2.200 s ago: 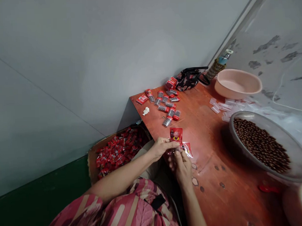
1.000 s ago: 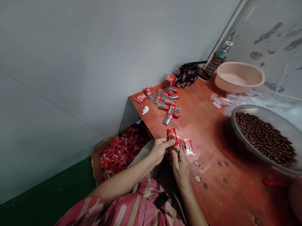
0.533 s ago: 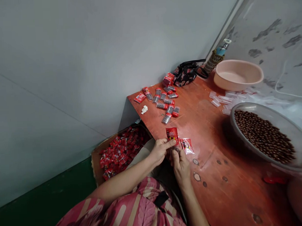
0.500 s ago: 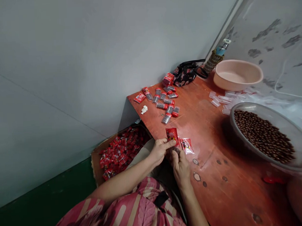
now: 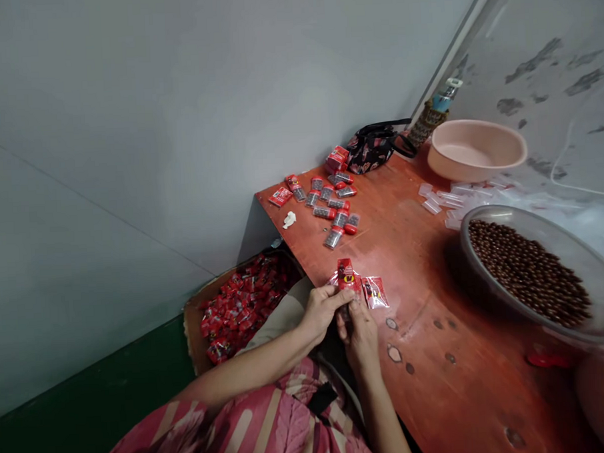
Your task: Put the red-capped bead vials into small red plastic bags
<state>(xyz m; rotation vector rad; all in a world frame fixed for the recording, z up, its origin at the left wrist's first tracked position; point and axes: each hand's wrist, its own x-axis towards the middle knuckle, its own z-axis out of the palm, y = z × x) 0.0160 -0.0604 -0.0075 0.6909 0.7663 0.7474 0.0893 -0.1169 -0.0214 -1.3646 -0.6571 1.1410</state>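
Observation:
Both of my hands are closed at the near-left edge of the table. In my left hand (image 5: 322,312) is a small red printed wrapper (image 5: 345,271), upright, with my thumb pressed on its lower part. My right hand (image 5: 362,331) is closed just below, around a small tube with dark contents, mostly hidden by the fingers; its thumb touches the wrapper's lower end. Beside them a flat red packet (image 5: 375,292) lies on the table. Farther back are several clear tubes (image 5: 334,237) with red caps and dark contents.
A carton (image 5: 192,335) of red-wrapped pieces stands on the floor at left. On the red table (image 5: 413,248) are a large bowl (image 5: 489,275) of brown balls, a pink basin (image 5: 474,167), loose clear tubes (image 5: 451,200), a dark patterned bag (image 5: 371,150) and a bottle (image 5: 444,100).
The red wrapper has turned and now looks narrower and upright. My right hand has moved up slightly, its thumb now against the wrapper's lower end. Both hands stay closed.

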